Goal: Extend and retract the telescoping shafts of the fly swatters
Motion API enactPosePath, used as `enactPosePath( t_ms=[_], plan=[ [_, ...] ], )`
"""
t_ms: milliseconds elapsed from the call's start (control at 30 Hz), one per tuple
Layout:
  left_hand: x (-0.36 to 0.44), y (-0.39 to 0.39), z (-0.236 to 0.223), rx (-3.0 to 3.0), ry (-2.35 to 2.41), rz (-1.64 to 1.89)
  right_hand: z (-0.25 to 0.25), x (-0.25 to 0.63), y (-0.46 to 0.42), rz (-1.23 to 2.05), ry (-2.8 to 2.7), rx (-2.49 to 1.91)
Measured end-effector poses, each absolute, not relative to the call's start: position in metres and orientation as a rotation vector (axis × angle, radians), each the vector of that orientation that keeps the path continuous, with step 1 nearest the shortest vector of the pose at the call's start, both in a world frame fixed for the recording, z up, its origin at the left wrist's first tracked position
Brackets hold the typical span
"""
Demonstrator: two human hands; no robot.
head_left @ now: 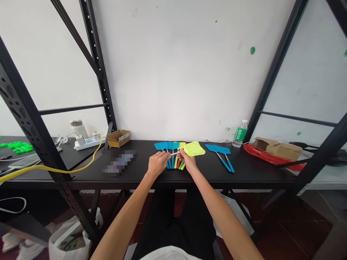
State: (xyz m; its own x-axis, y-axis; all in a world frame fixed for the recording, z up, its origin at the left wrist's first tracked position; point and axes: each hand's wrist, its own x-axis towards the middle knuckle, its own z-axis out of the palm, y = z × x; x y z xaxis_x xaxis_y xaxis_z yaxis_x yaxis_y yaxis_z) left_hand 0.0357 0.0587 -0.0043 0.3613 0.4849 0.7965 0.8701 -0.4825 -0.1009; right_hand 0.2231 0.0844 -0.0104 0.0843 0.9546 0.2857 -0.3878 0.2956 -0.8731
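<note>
My left hand (158, 162) and my right hand (187, 159) hold a yellow-green fly swatter (194, 148) sideways above the desk. Its perforated head points right, just beyond my right fingers, which pinch the metal shaft. My left fingers are closed round the handle end, which they mostly hide. Beneath my hands lies a row of several fly swatters, with blue heads (161, 145) and a yellow one showing at the back. Their blue, yellow, red and green handles (176, 162) point toward me. To the right, two blue fly swatters (223, 150) overlap on the desk.
On the black desk (260, 169) stand an open cardboard box (118, 138) at back left and a water bottle (240, 134) at back right. A brown package (278, 148) lies on red plastic. A yellow cable (67, 170) crosses the left rack post. Black metal posts flank both sides.
</note>
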Motion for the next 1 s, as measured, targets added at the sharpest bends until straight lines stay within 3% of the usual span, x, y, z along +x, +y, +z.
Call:
enactPosePath(
  t_ms=[567,1000],
  plan=[
    [0.044,0.057,-0.002,-2.249,-1.462,-0.750,-0.013,0.220,0.088,1.087,-0.993,-0.703],
    [0.042,0.072,-0.004,-2.178,-1.410,-0.885,-0.008,0.224,0.111,0.983,-1.060,-0.835]
  ],
)
